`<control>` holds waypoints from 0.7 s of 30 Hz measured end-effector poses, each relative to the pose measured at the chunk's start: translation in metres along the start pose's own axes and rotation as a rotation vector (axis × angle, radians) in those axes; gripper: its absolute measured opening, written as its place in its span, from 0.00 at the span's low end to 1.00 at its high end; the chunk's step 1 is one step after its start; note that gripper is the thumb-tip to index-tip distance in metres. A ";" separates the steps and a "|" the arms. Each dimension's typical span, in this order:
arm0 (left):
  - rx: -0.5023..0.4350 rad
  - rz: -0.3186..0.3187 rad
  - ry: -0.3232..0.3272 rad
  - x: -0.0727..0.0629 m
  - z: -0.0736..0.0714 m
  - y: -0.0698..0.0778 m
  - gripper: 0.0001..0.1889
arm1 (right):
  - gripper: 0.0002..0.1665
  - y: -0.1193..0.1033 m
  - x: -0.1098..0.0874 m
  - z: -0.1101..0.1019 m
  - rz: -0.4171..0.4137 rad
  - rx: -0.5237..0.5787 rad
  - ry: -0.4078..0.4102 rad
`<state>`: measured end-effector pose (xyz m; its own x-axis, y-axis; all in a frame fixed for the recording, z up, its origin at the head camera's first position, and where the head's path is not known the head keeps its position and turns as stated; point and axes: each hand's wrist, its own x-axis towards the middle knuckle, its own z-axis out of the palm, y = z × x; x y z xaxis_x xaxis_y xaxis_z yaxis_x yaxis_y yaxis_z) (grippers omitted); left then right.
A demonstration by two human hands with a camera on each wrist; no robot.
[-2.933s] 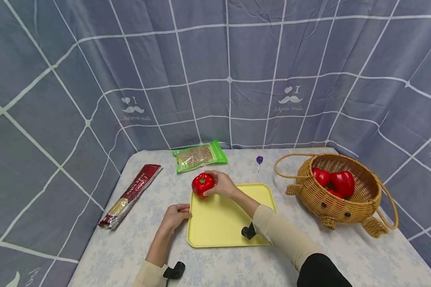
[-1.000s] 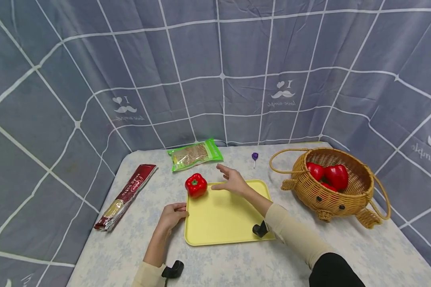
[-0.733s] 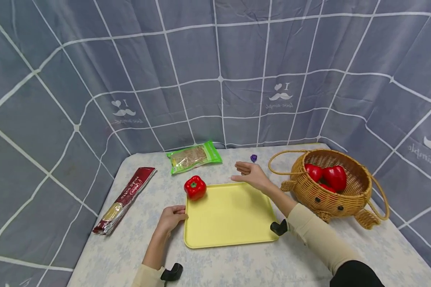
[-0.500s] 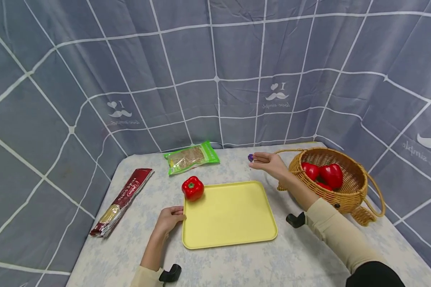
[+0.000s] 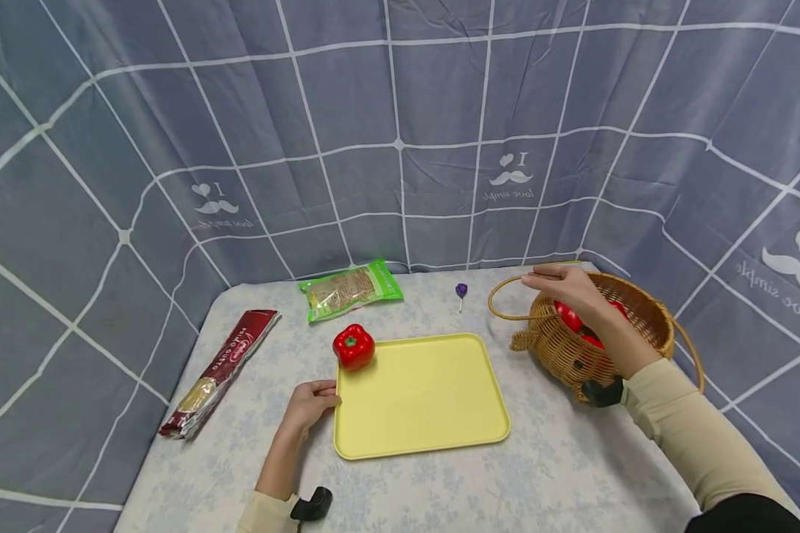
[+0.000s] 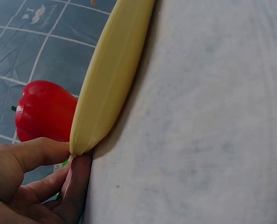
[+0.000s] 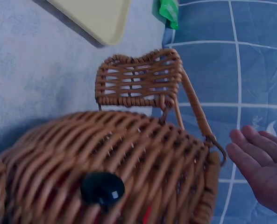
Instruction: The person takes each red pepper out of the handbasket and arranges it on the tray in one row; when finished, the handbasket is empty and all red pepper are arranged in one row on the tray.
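My left hand (image 5: 309,405) pinches the left rim of a yellow tray (image 5: 423,400); in the left wrist view the thumb and fingers meet at the tray's edge (image 6: 108,74). A red bell pepper (image 5: 354,347) sits on the tray's far left corner. My right hand (image 5: 571,294) is over the near left side of a wicker basket (image 5: 560,348), fingers extended and holding nothing. Red peppers (image 5: 567,315) lie inside the basket, partly hidden by that hand. In the right wrist view the fingers (image 7: 250,154) stand beside the basket's rim.
A purple lollipop (image 5: 461,290) lies behind the tray. At the back is a green-edged food packet (image 5: 351,293); a dark red pasta packet (image 5: 220,374) lies at the left. The basket's looped handle (image 5: 500,300) sticks out leftward. A grey gridded curtain (image 5: 347,141) encloses the table.
My right hand let go of the pepper on the tray's corner, then moved right, past the lollipop, to over the basket. The left hand stays at the tray's rim.
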<state>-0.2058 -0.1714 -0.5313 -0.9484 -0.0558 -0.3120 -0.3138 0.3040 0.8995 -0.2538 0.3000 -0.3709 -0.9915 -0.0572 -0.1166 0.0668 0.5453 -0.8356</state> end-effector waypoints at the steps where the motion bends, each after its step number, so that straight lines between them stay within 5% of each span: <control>1: 0.003 0.001 0.002 0.001 0.000 0.000 0.21 | 0.48 0.001 -0.001 -0.002 0.008 -0.003 -0.005; 13: 0.009 0.004 -0.002 0.001 -0.001 -0.005 0.21 | 0.46 0.011 -0.008 -0.034 0.010 -0.065 -0.190; 21: 0.004 0.011 -0.015 0.003 -0.004 -0.002 0.21 | 0.46 0.034 -0.015 -0.054 0.249 -0.107 -0.195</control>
<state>-0.2085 -0.1764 -0.5328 -0.9510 -0.0384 -0.3069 -0.3034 0.3083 0.9016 -0.2426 0.3649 -0.3684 -0.9056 -0.0647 -0.4192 0.2820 0.6465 -0.7089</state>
